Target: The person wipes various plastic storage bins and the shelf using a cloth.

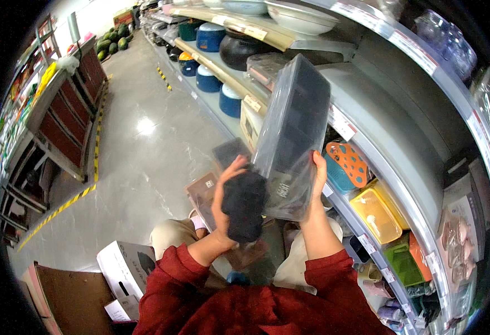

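Observation:
My right hand (317, 197) grips the lower right side of a clear plastic storage box (297, 113) with a dark face, held tilted and upright before me. In my left hand (220, 201) is a bunched black cloth (244, 207), close to the box's lower left corner; whether the cloth touches the box I cannot tell. Below, between and beyond my knees, a brown translucent plastic box (203, 188) rests near the floor, partly hidden by my left hand. A dark flat-topped container (231, 150) stands just beyond it.
Shelving (396, 109) runs along the right, with blue pots (210, 37), yellow plastic baskets (377, 213) and an orange perforated item (347, 163). An open cardboard box (69, 297) and a white carton (123, 264) stand at lower left. A wooden display counter (67, 121) lines the aisle's left.

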